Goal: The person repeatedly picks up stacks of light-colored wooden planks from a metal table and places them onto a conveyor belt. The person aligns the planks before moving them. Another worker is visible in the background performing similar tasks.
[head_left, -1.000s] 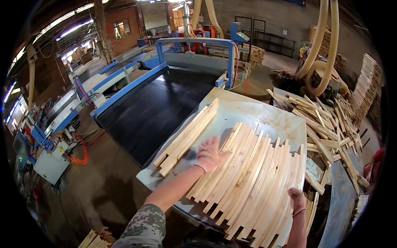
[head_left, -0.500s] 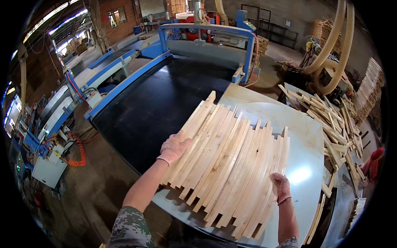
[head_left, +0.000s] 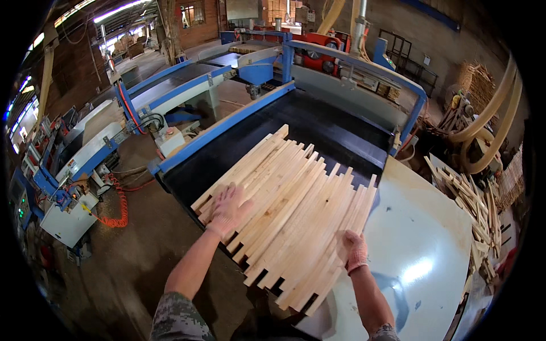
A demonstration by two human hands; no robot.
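A broad batch of pale wooden slats (head_left: 290, 210), laid side by side with uneven ends, lies mostly over the black conveyor belt (head_left: 347, 125), its right part reaching the shiny pale tabletop (head_left: 421, 227). My left hand (head_left: 230, 209), in a pinkish knit glove, rests flat on top of the slats near their left edge, fingers stretched out. At the right edge my right hand (head_left: 355, 250), gloved alike, is closed against the outermost slats. Its fingertips are partly hidden by the wood.
A blue frame (head_left: 364, 57) arches over the far end of the belt, and a blue rail (head_left: 227, 125) runs along its left side. Loose slats (head_left: 466, 199) are heaped at the right beside thick hoses (head_left: 500, 125). A machine with a coiled orange hose (head_left: 118, 207) stands left.
The slats have slid left from the pale tabletop onto the black belt, both hands moving with them. My left hand has gone from gripping the left edge to lying flat on top.
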